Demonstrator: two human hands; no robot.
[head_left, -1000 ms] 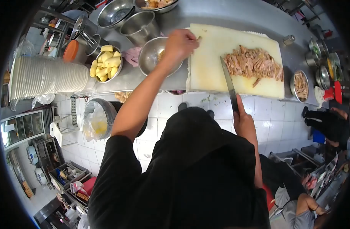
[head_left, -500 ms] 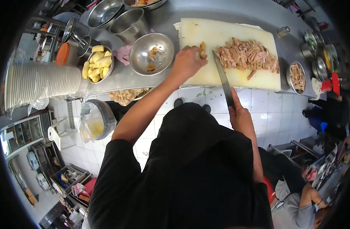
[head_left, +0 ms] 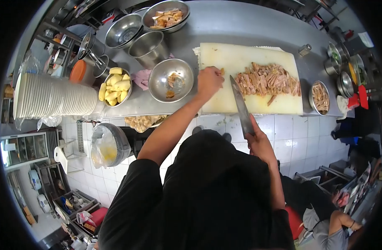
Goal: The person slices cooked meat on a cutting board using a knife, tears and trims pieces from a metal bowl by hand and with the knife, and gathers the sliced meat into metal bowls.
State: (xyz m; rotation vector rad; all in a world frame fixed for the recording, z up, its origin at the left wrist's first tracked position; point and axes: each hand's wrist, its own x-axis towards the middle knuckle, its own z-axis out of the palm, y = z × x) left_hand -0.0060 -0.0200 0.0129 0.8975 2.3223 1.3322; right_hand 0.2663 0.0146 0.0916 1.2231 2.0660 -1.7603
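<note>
My right hand (head_left: pixel 260 141) is closed round the handle of a large knife (head_left: pixel 240 104), whose blade lies over the white cutting board (head_left: pixel 222 100), tip pointing away from me. My left hand (head_left: pixel 210 82) is at the board's left side, fingers curled on a small brown piece of meat (head_left: pixel 222 71) that shows at the fingertips. Right of the blade spreads a pile of sliced meat (head_left: pixel 268 81). Just left of my left hand stands a steel bowl (head_left: pixel 157 85) with a few brown scraps inside.
A bowl of yellow chunks (head_left: pixel 116 87) and stacked white containers (head_left: pixel 57 95) stand on the left. A bowl of sliced meat (head_left: pixel 320 99) and a small shaker (head_left: pixel 305 50) are on the right. Behind are steel bowls (head_left: pixel 123 31). Another person (head_left: pixel 337 225) is at lower right.
The view has tilted, so the table appears lower. My left hand has closed in on the small brown piece and now covers most of it. The knife stays in my right hand.
</note>
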